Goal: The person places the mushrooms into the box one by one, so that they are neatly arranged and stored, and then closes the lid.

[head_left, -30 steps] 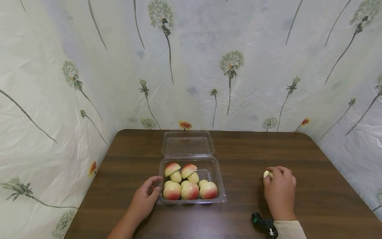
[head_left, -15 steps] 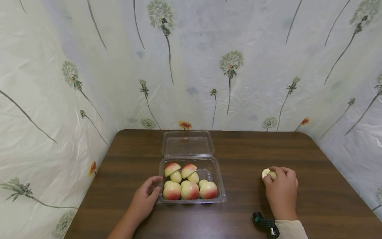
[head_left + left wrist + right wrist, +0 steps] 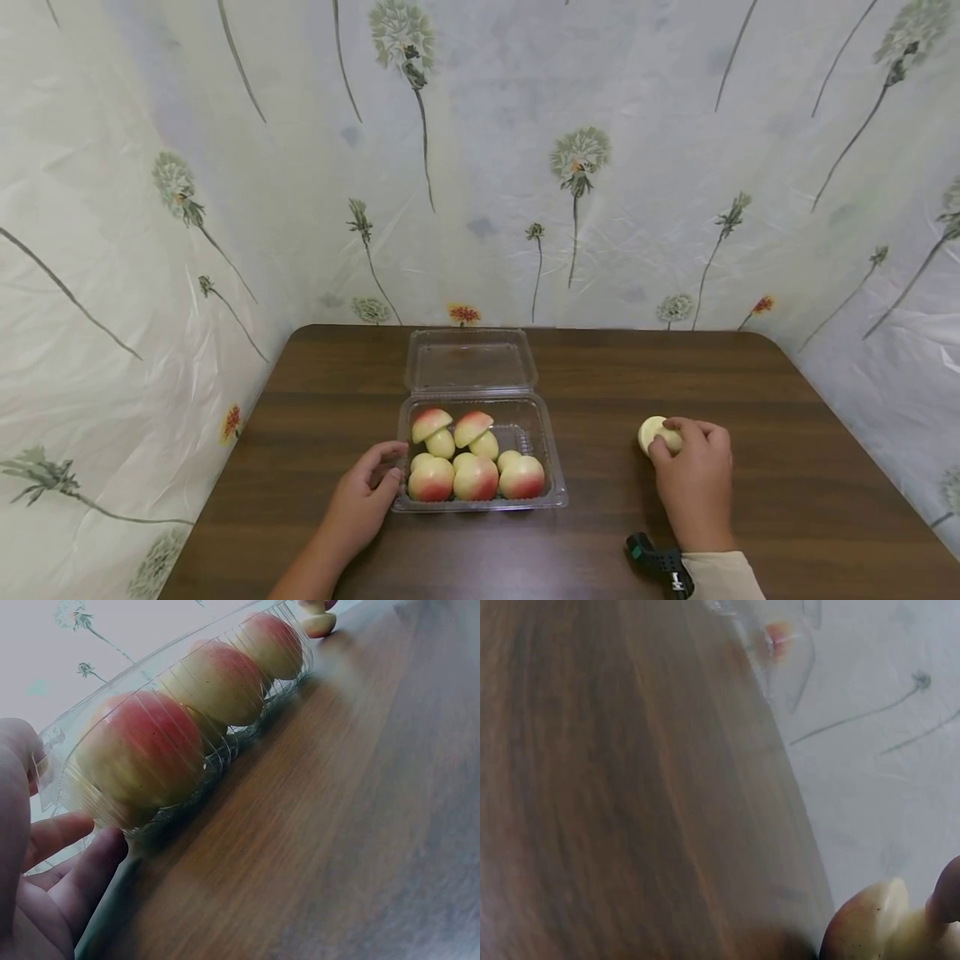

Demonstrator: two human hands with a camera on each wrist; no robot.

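Note:
A clear hinged plastic container (image 3: 556, 458) holds several mushrooms with red-and-cream caps. Three, including the front left mushroom (image 3: 431, 481), sit along its near side, and two more, such as the back left mushroom (image 3: 432, 425), lie behind them. At the container's left side my left hand (image 3: 367, 483) rests its thumb and fingertips against the rim and wall, as the left wrist view also shows. To the right, my right hand (image 3: 697, 475) pinches a loose mushroom (image 3: 648, 434) by its pale stem, the cap's cream underside showing. The right wrist view catches that mushroom (image 3: 859, 919) at its lower corner.
The container's lid (image 3: 471, 362) lies folded back, away from me. Everything is on a brown wood-grain table (image 3: 600, 375), and a flower-printed sheet (image 3: 480, 167) hangs around its back and sides. A black device (image 3: 656, 558) is on my right wrist.
My right hand has turned the mushroom and shifted it a little to the left, so more of its cap and stem shows. The left hand and the container stay put.

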